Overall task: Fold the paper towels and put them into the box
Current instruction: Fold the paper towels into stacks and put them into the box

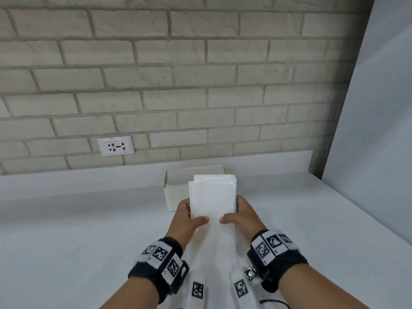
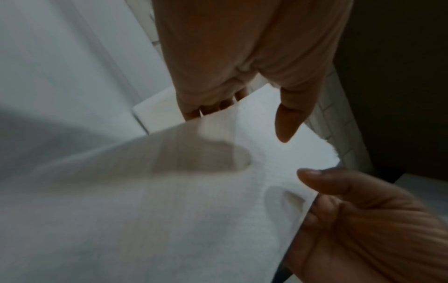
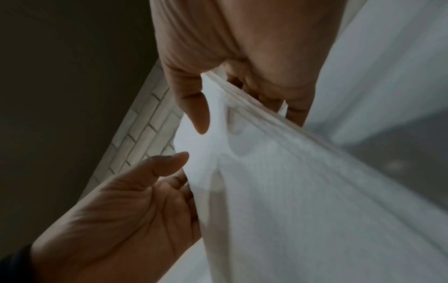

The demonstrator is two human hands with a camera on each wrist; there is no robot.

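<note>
I hold a folded stack of white paper towels (image 1: pixel 213 197) upright above the counter with both hands. My left hand (image 1: pixel 194 217) pinches its lower left edge, thumb on the front and fingers behind. My right hand (image 1: pixel 229 217) pinches the lower right edge the same way. Just behind the stack, partly hidden by it, an open white cardboard box (image 1: pixel 176 195) stands on the counter. The left wrist view shows the towel (image 2: pixel 194 210), my left thumb (image 2: pixel 288 122) on it and a corner of the box (image 2: pixel 157 114). The right wrist view shows the layered towel edge (image 3: pixel 290 191) under my right thumb (image 3: pixel 196 114).
The white counter (image 1: pixel 89 219) runs along a pale brick wall with a socket plate (image 1: pixel 115 146) low on it. A tall white panel (image 1: pixel 367 108) closes the right side. Bare counter lies left and right of the box.
</note>
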